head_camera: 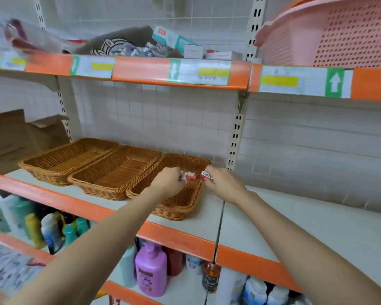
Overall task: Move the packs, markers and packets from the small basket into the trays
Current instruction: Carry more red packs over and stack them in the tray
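Observation:
Three brown wicker trays sit side by side on the middle shelf: a left tray [59, 159], a middle tray [117, 172] and a right tray [185, 199]. My left hand [171, 180] is over the right tray and pinches a small red and white pack [190, 175]. My right hand [223, 183] is at that tray's right rim and grips another red pack with a barcode label [206, 175]. Both packs hang just above the tray's floor. The left and middle trays hold nothing that I can see. The small basket is not in view.
An upper shelf [141, 71] carries boxes and cloth items, and a pink plastic basket [339, 34] stands at its right. Cardboard [15, 137] leans at the left of the middle shelf. Bottles, among them a purple pump bottle [151, 269], fill the lower shelf.

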`<state>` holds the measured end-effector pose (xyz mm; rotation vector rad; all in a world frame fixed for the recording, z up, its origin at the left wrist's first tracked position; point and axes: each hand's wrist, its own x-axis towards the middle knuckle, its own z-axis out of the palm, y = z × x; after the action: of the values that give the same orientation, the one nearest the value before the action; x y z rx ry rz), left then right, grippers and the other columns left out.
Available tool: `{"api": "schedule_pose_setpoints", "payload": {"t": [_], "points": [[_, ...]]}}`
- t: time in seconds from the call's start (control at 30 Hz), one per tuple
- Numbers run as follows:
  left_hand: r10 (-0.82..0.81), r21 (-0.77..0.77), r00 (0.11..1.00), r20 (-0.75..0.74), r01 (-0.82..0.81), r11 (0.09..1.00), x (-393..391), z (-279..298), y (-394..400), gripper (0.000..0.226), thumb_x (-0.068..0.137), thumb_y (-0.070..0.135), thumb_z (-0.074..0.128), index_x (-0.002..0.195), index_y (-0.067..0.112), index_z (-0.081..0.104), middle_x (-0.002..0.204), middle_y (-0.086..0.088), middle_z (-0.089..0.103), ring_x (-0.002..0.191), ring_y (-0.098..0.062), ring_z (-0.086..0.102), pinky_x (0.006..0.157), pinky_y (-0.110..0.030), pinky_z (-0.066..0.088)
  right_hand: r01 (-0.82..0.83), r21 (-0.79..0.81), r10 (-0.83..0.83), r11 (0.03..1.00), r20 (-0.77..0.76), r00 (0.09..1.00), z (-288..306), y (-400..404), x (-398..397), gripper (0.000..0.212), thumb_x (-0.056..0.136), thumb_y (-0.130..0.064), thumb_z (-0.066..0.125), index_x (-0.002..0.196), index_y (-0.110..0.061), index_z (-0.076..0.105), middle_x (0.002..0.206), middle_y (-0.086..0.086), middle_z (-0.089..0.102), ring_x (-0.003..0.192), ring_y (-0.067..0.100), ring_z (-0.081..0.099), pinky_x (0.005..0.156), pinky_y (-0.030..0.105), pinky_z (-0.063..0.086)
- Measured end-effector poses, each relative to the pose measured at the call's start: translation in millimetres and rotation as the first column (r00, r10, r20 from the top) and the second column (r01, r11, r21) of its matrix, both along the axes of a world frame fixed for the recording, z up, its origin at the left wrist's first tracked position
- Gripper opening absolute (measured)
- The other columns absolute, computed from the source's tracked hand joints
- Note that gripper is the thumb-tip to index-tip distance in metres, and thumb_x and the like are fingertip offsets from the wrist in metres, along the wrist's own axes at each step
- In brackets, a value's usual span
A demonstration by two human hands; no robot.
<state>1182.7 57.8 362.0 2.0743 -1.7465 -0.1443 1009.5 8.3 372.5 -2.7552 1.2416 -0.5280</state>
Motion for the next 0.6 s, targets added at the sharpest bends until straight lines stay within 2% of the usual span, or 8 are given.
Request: {"api": "schedule_pose_setpoints", "payload": {"t": [0.13, 0.2, 0.33, 0.4, 0.5, 0.6], "points": [[-0.004, 0.103, 0.999, 0.047, -0.001, 0.995, 29.5, 0.3, -19.4, 0.024, 0.093, 0.029, 0.056, 0.104, 0.008, 0.064, 0.101, -0.008, 0.068, 0.093, -0.027, 0.062, 0.076, -0.033, 0.048, -0.053, -0.04, 0.054, 0.998, 0.015, 0.998, -6.1, -36.4, 37.4, 0.026, 0.096, -0.023, 0.046, 0.116, -0.015, 0.061, 0.11, 0.005, 0.064, 0.102, 0.026, 0.059, 0.082, 0.038, 0.048], [-0.003, 0.122, 0.998, 0.061, -0.004, 0.992, 43.2, 0.1, -27.7, 0.023, 0.093, 0.027, 0.058, 0.106, 0.009, 0.064, 0.103, -0.007, 0.067, 0.095, -0.025, 0.062, 0.076, -0.031, 0.046, -0.078, -0.035, 0.077, 0.996, -0.016, 0.997, -13.4, -47.1, 53.4, 0.029, 0.096, -0.025, 0.046, 0.119, -0.018, 0.061, 0.113, 0.003, 0.064, 0.105, 0.025, 0.059, 0.085, 0.039, 0.048], [-0.048, 0.192, 0.996, 0.075, 0.033, 0.981, 65.4, -1.0, -47.9, 0.021, 0.093, 0.028, 0.059, 0.107, 0.013, 0.064, 0.094, -0.001, 0.061, 0.087, -0.018, 0.057, 0.074, -0.028, 0.044, -0.1, -0.039, 0.094, 0.994, -0.127, 0.987, -24.9, -66.0, 73.5, 0.03, 0.096, -0.026, 0.045, 0.12, -0.02, 0.061, 0.111, 0.003, 0.063, 0.104, 0.025, 0.058, 0.087, 0.041, 0.048], [-0.094, 0.219, 0.99, 0.102, 0.07, 0.973, 74.5, -1.3, -60.7, 0.02, 0.093, 0.029, 0.059, 0.103, 0.013, 0.063, 0.091, 0.0, 0.06, 0.086, -0.018, 0.056, 0.072, -0.028, 0.042, -0.07, -0.018, 0.068, 0.997, -0.125, 0.99, -27.6, -77.6, 80.8, 0.027, 0.096, -0.027, 0.044, 0.113, -0.02, 0.063, 0.105, 0.003, 0.064, 0.098, 0.024, 0.059, 0.082, 0.041, 0.05], [-0.167, 0.236, 0.98, 0.112, 0.137, 0.962, 86.3, -1.6, -81.8, 0.026, 0.093, 0.028, 0.06, 0.111, 0.009, 0.064, 0.105, -0.005, 0.065, 0.098, -0.023, 0.06, 0.076, -0.027, 0.041, 0.006, 0.034, -0.001, 0.999, -0.163, 0.987, -30.2, -88.2, 89.0, 0.023, 0.097, -0.029, 0.043, 0.104, -0.018, 0.062, 0.095, 0.005, 0.065, 0.088, 0.027, 0.062, 0.073, 0.038, 0.05], [-0.286, 0.274, 0.951, 0.116, 0.246, 0.93, 94.3, -1.7, -100.2, 0.026, 0.093, 0.025, 0.061, 0.109, 0.006, 0.065, 0.106, -0.008, 0.066, 0.099, -0.023, 0.059, 0.083, -0.03, 0.043, 0.056, 0.063, -0.044, 0.996, -0.187, 0.981, -34.6, -93.9, 95.5, 0.021, 0.099, -0.029, 0.042, 0.107, -0.015, 0.056, 0.097, 0.008, 0.063, 0.086, 0.028, 0.061, 0.068, 0.034, 0.043]]}}
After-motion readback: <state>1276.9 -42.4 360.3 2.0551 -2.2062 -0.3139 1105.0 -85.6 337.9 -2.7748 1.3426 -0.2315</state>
